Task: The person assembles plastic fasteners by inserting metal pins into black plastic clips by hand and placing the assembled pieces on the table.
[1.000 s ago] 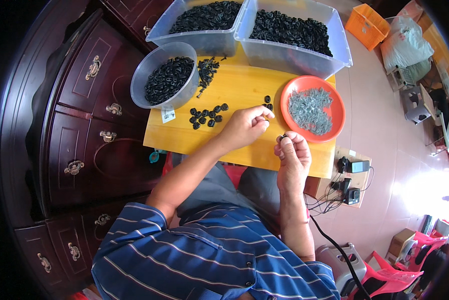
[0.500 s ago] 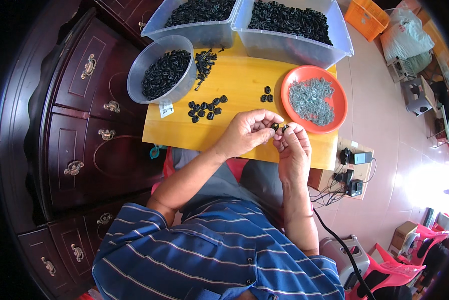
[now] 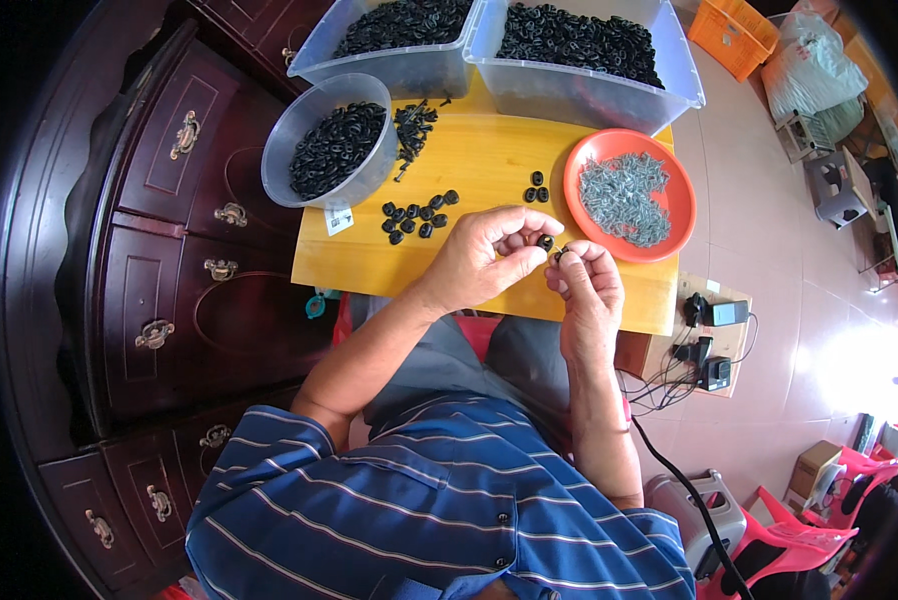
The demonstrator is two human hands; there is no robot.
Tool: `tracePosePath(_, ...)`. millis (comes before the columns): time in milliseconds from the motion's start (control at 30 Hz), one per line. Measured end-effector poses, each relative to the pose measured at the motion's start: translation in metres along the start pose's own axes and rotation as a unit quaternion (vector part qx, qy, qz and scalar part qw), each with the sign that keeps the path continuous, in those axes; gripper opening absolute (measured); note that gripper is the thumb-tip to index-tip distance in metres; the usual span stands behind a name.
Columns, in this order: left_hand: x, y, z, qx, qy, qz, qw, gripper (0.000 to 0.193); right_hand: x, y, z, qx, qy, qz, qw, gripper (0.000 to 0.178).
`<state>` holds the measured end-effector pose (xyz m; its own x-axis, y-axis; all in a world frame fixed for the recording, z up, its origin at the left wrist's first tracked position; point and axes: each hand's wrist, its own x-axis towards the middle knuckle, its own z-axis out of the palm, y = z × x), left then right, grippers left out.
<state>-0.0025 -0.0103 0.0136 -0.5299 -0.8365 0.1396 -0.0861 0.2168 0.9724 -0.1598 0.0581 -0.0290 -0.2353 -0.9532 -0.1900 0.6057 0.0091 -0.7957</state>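
Observation:
My left hand (image 3: 479, 258) pinches a small round black plastic part (image 3: 545, 242) between thumb and fingers. Close beside it, my right hand (image 3: 591, 290) pinches another small black piece (image 3: 561, 254), mostly hidden by the fingertips. Both hands are raised over the near right part of the yellow table (image 3: 369, 262). To their left lies a loose group of black parts (image 3: 426, 214), and three more black parts (image 3: 536, 188) lie just beyond the fingers. An orange-red plate (image 3: 681, 220) of thin silvery metal pieces (image 3: 624, 195) stands to the right.
A round clear tub (image 3: 277, 160) of black parts stands at the left, beside a heap of black stemmed pieces (image 3: 412, 132). Two clear bins (image 3: 589, 98) of black parts line the back. Dark wooden drawers (image 3: 159, 290) border the left; a cardboard box with cabled devices (image 3: 711, 345) is at the right.
My hands have shifted slightly, and the right hand's black piece now shows less between the fingertips. Both hands keep their pinch. The whole view has moved a little.

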Motion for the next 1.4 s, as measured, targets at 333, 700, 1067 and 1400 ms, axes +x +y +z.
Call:
tracePosePath(333,-0.001,0.002,-0.004,0.061,-0.005,0.013,0.998,0.027,-0.002,0.0,0.003,-0.038,-0.011,-0.023,0.999,0.008)
tracePosePath(700,-0.003,-0.007,-0.004,-0.023,-0.01,-0.018,1.0,0.026,-0.003,0.001,0.004,-0.05,-0.012,-0.029,0.998,0.009)
tracePosePath(1067,-0.003,-0.022,-0.007,-0.247,-0.03,-0.102,0.963,0.027,-0.002,-0.001,0.002,-0.042,0.005,-0.026,0.999,0.009)
tracePosePath(1400,-0.018,-0.029,0.053,-0.228,-0.062,-0.099,0.967,0.015,0.008,0.004,-0.011,0.124,0.051,-0.028,0.991,0.006)
